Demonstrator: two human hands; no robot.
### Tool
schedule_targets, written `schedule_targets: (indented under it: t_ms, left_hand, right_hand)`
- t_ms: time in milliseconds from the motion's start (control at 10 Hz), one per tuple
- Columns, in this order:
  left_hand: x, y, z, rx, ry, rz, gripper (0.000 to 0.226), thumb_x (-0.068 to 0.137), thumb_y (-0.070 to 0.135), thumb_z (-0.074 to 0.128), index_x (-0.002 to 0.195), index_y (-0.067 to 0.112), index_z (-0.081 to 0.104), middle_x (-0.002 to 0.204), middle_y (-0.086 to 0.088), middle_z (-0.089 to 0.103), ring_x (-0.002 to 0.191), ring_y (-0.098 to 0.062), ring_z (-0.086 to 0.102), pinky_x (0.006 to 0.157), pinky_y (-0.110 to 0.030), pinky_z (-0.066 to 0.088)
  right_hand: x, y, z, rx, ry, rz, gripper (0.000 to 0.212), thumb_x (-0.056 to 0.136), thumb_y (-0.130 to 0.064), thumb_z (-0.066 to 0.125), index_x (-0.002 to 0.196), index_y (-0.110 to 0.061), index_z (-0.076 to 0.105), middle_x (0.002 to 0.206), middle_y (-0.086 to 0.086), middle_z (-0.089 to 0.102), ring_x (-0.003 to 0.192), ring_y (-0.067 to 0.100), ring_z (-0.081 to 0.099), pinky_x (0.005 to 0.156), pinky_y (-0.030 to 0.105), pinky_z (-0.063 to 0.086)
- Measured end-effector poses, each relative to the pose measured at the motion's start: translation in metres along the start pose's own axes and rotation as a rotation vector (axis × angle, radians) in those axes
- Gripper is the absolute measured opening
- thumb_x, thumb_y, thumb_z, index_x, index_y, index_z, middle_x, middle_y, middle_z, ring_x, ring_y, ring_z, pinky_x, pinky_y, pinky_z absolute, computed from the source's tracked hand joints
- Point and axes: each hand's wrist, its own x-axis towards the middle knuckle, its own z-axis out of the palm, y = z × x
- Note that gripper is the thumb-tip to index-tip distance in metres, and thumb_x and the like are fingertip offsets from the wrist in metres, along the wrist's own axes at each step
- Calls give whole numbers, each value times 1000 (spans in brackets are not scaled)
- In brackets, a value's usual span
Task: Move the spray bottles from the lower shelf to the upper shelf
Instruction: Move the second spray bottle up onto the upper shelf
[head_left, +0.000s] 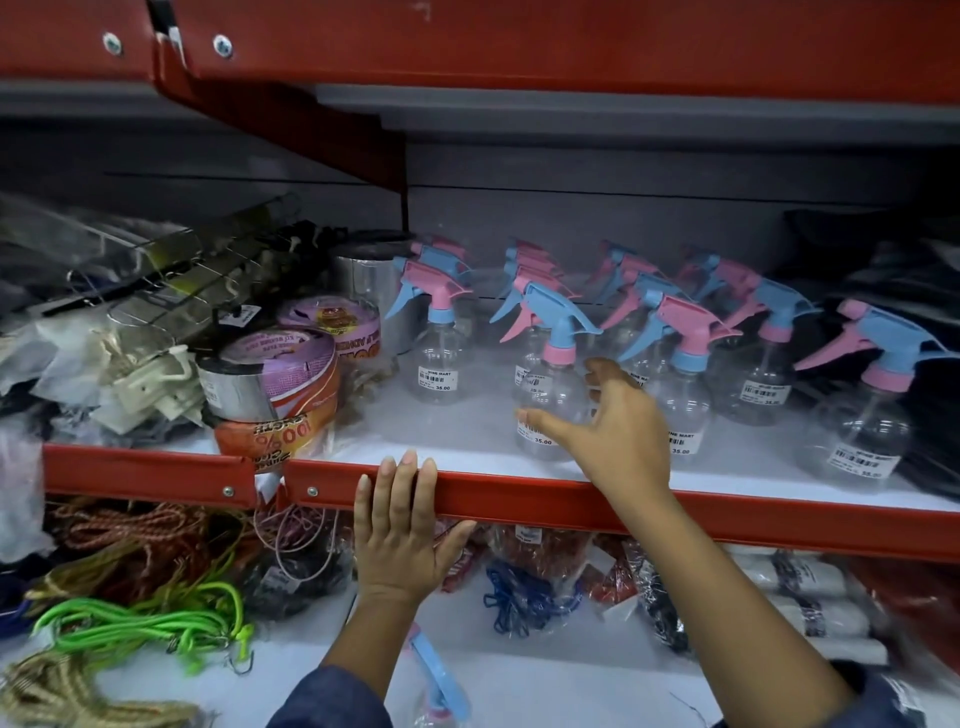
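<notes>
A shop shelving unit fills the view. Its shelves are white boards edged with a red metal lip (571, 501) fastened by screws, and a grey back panel (623, 208) closes the rear. Another red-edged shelf (519, 41) runs overhead, held by a slanted red bracket (311, 130). The bay beneath it lies in shadow; the white boards below are brightly lit.

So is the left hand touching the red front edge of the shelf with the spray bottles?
Touching. The head view shows the left hand laid flat against the red shelf edge, its fingers lapping over the top lip.
</notes>
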Motion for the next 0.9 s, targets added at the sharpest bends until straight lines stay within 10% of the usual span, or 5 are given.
schedule_targets:
  t_ms: [600, 900]
  left_hand:
    - [0, 0, -1, -1, 1, 11, 73, 97, 58, 26, 153, 15, 8, 161, -1, 2, 148, -22, 7, 120, -42, 6]
    - [0, 0, -4, -3, -29, 9, 73, 97, 59, 26, 153, 15, 7, 161, 0, 0, 148, -21, 6, 120, -42, 5]
  right_hand:
    - [7, 9, -1, 320, -325, -42, 69, 90, -40, 60, 148, -28, 25, 147, 3, 43, 128, 25, 46, 89, 27, 37]
    - [2, 4, -6, 207, -321, -72, 80, 92, -46, 53, 153, -21, 8, 98, -8, 57, 79, 6, 53, 65, 11, 39]
